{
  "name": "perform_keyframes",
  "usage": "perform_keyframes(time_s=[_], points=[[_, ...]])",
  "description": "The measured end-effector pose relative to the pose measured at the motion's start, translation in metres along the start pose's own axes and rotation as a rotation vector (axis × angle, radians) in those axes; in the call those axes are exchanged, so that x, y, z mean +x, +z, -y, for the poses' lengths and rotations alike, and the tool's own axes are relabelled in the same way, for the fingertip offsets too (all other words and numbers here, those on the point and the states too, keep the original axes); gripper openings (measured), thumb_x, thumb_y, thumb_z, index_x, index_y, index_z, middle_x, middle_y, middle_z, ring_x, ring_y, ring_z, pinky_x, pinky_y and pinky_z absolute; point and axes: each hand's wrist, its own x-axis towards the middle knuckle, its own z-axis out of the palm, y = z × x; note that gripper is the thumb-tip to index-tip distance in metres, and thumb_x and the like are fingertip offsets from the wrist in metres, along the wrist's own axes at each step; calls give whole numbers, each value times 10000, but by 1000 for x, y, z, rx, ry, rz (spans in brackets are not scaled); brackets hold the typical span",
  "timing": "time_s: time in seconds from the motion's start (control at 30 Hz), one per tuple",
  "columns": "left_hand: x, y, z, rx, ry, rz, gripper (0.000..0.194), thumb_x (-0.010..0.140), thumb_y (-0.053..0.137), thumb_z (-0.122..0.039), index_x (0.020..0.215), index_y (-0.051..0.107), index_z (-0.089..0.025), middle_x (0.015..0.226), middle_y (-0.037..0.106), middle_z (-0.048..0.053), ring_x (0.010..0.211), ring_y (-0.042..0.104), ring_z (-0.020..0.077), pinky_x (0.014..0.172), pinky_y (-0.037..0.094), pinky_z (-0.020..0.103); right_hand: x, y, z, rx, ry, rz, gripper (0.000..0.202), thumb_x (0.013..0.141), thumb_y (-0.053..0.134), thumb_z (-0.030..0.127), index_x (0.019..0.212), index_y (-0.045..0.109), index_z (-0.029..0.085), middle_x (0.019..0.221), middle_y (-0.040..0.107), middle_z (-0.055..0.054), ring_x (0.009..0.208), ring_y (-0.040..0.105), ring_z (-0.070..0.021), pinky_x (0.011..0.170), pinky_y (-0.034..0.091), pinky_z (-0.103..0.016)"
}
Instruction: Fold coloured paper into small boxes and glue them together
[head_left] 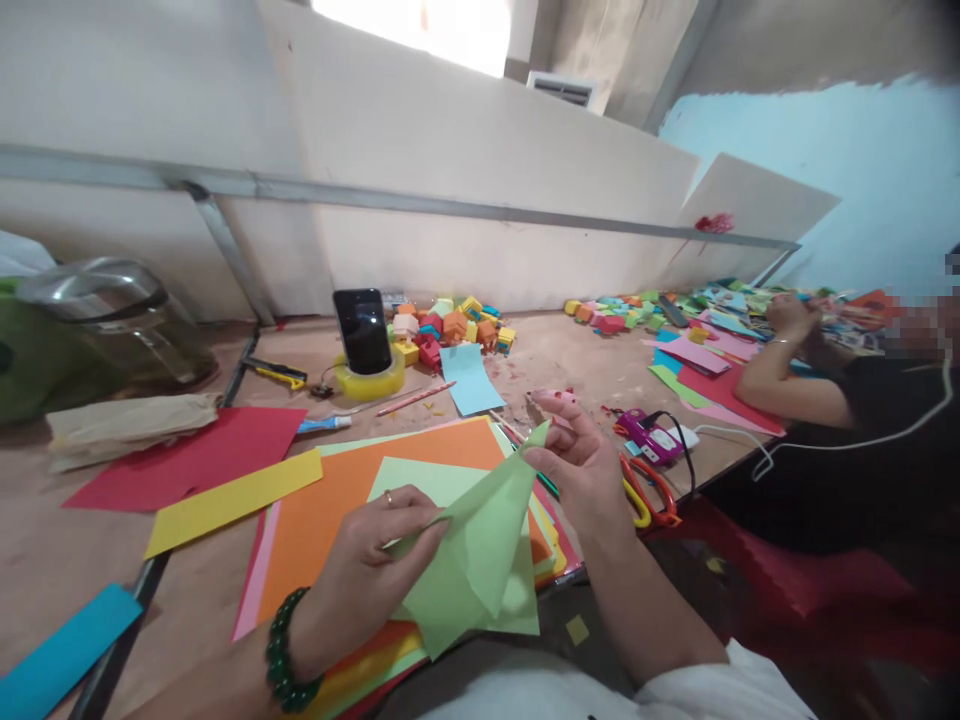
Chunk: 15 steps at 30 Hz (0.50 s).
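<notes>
A light green paper sheet [480, 540], partly folded over, is held up between my two hands. My left hand [382, 550], with a ring and a green bead bracelet, pinches its left edge. My right hand [577, 455] pinches the raised upper right corner between thumb and fingers. Beneath it, another pale green sheet [394, 478] rests on a stack of coloured paper topped by an orange sheet [315, 530].
Red paper [247, 440], a yellow strip [232, 502] and a blue strip [71, 650] lie left. Behind are a phone [364, 330] on yellow tape [371, 380] and small paper cubes [454, 325]. Scissors [652, 490] and a purple power strip [652, 435] sit right, near another person [795, 390].
</notes>
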Motion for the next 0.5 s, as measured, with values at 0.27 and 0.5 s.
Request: perform_keyframes(time_s=[0.27,0.5], points=[[6,-11,-7,-53,-267,188,412,821,522,-362,471,454,-156,526,423,-20,494,425,84,464,361,178,-2,0,14,40,47,15,555,517,837,205,1024,613,207,581,583,71,533,545,-90,544,469,-219],[13,-15,-8,-29,-264,243,415,810,503,-383,478,375,-170,532,384,-25,507,395,90,494,345,203,0,2,20,97,17,-56,499,503,823,190,961,625,209,570,586,77,528,547,-83,525,457,-201]])
